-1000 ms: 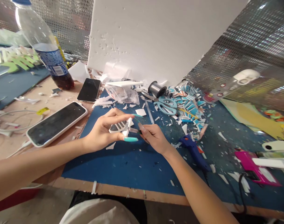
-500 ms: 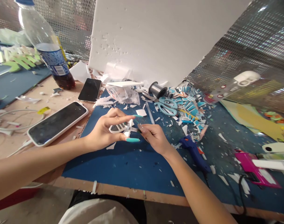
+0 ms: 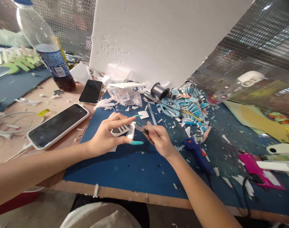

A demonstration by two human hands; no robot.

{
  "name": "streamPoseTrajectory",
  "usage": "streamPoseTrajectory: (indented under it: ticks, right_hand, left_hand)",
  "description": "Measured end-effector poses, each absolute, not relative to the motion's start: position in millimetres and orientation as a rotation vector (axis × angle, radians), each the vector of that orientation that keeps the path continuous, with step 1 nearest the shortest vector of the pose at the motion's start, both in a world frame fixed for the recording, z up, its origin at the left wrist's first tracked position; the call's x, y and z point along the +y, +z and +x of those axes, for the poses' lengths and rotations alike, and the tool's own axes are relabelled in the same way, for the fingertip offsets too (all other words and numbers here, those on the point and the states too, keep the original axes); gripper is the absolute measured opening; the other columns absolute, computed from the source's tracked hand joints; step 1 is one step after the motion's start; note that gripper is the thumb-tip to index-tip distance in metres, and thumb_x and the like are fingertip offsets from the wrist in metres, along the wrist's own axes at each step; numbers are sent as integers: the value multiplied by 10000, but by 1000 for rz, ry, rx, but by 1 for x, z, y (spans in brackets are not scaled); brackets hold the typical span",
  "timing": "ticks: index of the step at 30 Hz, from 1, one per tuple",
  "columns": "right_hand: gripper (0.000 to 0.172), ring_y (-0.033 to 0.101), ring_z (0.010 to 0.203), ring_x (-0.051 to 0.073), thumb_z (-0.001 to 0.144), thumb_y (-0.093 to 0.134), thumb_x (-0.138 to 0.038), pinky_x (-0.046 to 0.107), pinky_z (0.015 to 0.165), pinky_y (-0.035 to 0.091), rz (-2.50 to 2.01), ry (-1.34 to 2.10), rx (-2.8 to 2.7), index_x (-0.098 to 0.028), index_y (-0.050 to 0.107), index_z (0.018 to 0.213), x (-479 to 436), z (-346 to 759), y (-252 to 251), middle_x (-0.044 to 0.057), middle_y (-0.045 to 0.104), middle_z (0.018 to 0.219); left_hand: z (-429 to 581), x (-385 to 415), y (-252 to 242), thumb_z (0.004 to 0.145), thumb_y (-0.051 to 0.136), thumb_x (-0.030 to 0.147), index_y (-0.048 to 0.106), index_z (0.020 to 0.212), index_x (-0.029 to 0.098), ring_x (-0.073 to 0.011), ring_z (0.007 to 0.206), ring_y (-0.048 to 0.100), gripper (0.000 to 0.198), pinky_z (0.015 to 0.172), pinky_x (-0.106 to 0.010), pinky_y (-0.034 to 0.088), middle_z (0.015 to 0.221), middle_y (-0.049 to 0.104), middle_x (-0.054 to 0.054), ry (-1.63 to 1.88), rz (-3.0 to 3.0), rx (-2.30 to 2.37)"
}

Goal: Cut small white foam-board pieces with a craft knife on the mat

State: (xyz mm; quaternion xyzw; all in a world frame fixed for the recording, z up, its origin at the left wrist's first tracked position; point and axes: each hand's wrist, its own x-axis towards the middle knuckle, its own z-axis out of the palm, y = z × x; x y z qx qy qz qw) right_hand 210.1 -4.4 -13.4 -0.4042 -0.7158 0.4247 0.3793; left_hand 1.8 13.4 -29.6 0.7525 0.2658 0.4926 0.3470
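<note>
My left hand (image 3: pixel 106 134) pinches a small white foam piece (image 3: pixel 131 130) between thumb and fingers, which have long turquoise nails. Behind it, partly inside the grasp, shows a dark-and-white striped part (image 3: pixel 120 129); whether the two are joined is hard to see. My right hand (image 3: pixel 160 139) is closed around a small knife (image 3: pixel 146 131) with a dark handle. Its thin blade points left and meets or nearly meets the white piece. Both hands are above the blue mat (image 3: pixel 125 167).
Behind my hands lie light-blue scissors (image 3: pixel 169 108), a wire spool (image 3: pixel 160 91) and blue-white scraps (image 3: pixel 194 107). A blue glue gun (image 3: pixel 198 156) rests to the right, with a magenta tool (image 3: pixel 260 172) beyond. Two phones (image 3: pixel 59 125) and a bottle (image 3: pixel 53 60) occupy the left. A white board (image 3: pixel 158 38) stands behind.
The knife in my right hand has turned, its blade now lying against or close to the white piece. The white piece has tilted slightly in my left hand.
</note>
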Motion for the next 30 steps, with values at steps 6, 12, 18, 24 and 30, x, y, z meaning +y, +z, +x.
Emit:
streamPoseTrajectory:
  ticks: [6, 12, 18, 24, 30]
  right_hand:
    - [481, 262, 458, 80, 934, 368, -465, 261, 472, 197, -1086, 1059, -1929, -197, 303, 540, -1, 214, -18, -51, 267, 486]
    - [478, 273, 466, 87, 933, 347, -480, 257, 472, 192, -1114, 1017, -1970, -201, 303, 547, 1, 214, -18, -45, 267, 496]
    - [485, 247, 463, 84, 933, 343, -490, 254, 466, 177, -1113, 1071, -1974, -200, 304, 545, 2, 215, -19, -50, 249, 492]
    - [486, 240, 458, 78, 934, 340, -490, 257, 474, 169, -1111, 1076, -1999, -197, 295, 549, 3, 217, -20, -54, 231, 498]
    - [464, 276, 470, 83, 940, 339, -464, 255, 481, 188, -1153, 966, -2001, -196, 305, 564, 0, 211, -18, -48, 263, 501]
  left_hand:
    - [2, 15, -29, 673, 770, 331, 626, 1154, 253, -225, 961, 551, 507, 883, -388, 418, 1017, 627, -79, 1286, 1872, 670]
    - [2, 13, -30, 670, 769, 360, 638, 1134, 249, -185, 829, 517, 495, 788, -346, 428, 860, 562, -36, 1294, 1833, 670]
    - [3, 12, -31, 664, 776, 361, 633, 1082, 201, -211, 865, 525, 470, 785, -357, 420, 921, 601, -72, 1286, 1769, 688]
    - [3, 13, -33, 667, 776, 357, 635, 1021, 196, -194, 833, 515, 413, 767, -347, 414, 864, 572, -53, 1326, 1717, 613]
    - [4, 13, -34, 663, 784, 325, 628, 983, 190, -181, 817, 501, 380, 753, -333, 395, 836, 547, -32, 1292, 1729, 596]
